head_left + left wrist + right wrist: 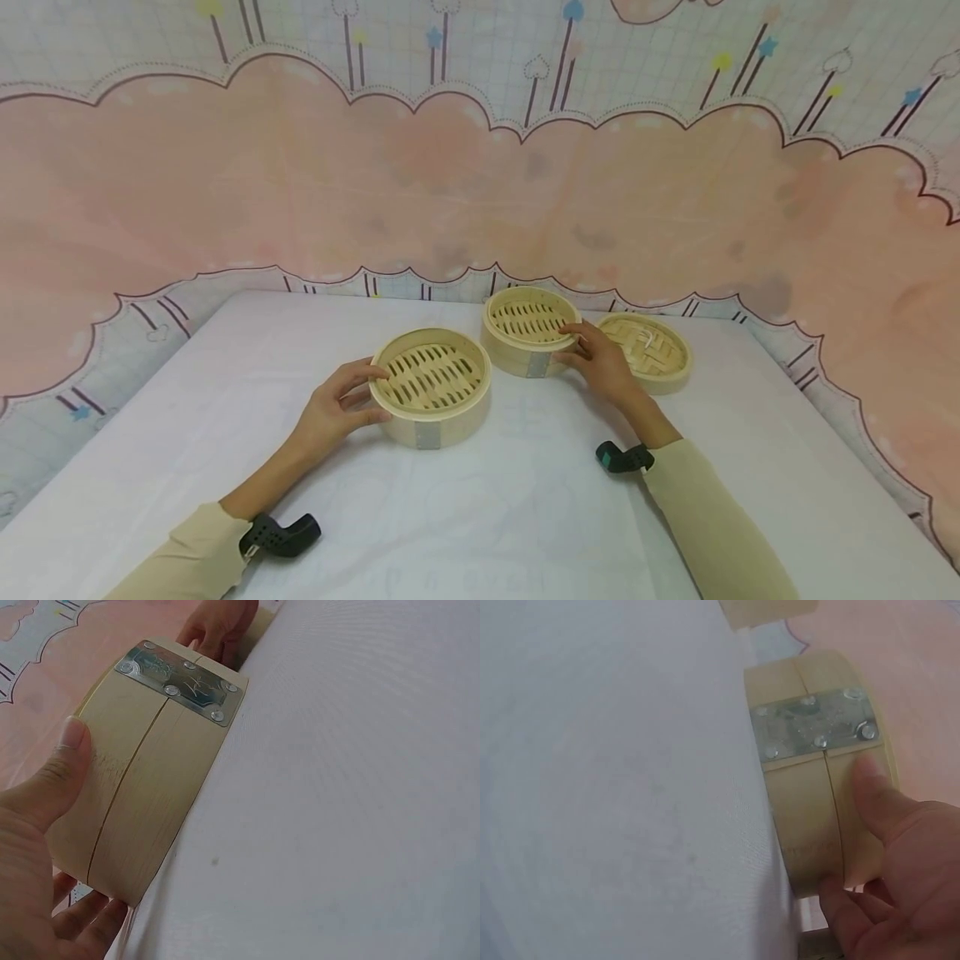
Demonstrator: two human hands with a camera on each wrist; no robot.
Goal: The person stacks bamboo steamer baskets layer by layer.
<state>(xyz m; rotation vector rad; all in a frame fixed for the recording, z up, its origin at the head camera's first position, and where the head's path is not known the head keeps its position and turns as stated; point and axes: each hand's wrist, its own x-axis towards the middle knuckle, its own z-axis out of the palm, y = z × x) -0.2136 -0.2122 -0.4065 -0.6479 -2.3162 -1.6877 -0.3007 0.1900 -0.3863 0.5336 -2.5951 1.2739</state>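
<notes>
A round bamboo steamer basket [461, 423] with a slatted floor sits on the white table, left of centre. My left hand [339, 407] grips it by its left side; the left wrist view has the thumb on the wall [124, 780] and the other fingers around the far side. Further back and to the right is a second steamer basket [504, 353], which my right hand [598, 365] holds at its right side. In the right wrist view, thumb and fingers span that wall [802, 817]. Each basket has a riveted metal plate [814, 726] facing me.
Behind my right hand lies a woven bamboo lid [658, 357] with a small white loop on top. A white cloth [510, 500] covers the table. A pink patterned backdrop [420, 192] hangs along the table's far edge.
</notes>
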